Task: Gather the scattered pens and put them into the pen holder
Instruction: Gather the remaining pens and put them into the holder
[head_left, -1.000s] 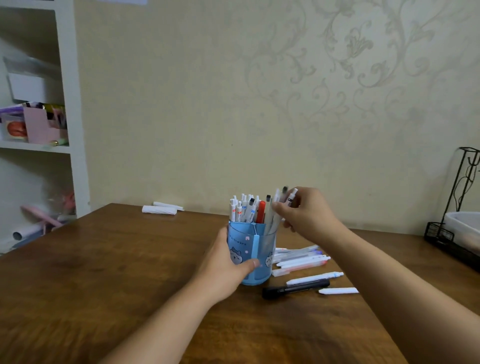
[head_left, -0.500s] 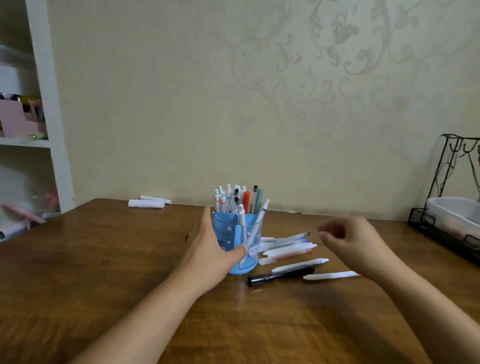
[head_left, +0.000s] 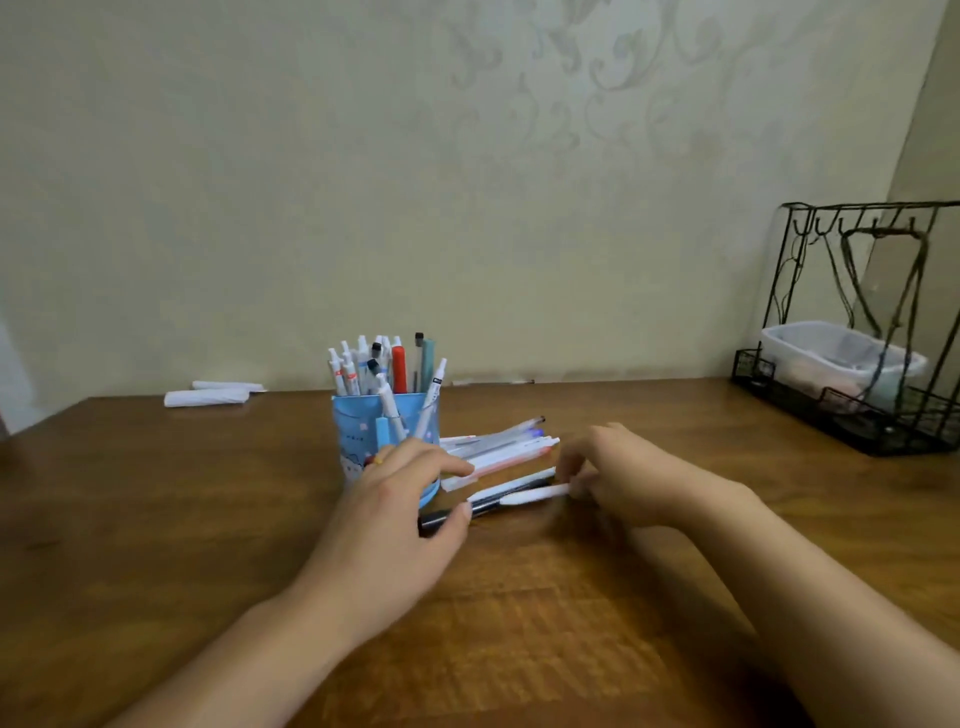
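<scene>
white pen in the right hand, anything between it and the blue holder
Yes: the left hand lies between the slim white pen, pinched by the right hand, and the blue cylindrical pen holder, whose top is crowded with pens.

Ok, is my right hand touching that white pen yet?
Touching. The head view shows the right hand with its fingertips pinching one end of the white pen, no gap between them, just above the black pen.

Pen holder (head_left: 363, 436): showing light blue with small cartoon prints. Pens standing in it: mostly white, one red pen (head_left: 399, 370), one teal pen (head_left: 427, 364). Marker (head_left: 441, 517) lying near: black. Table (head_left: 156, 519): showing brown wood grain. Wall (head_left: 363, 182): displaying pale beige with faint scroll pattern. Wire rack (head_left: 862, 332), far right: black.
</scene>
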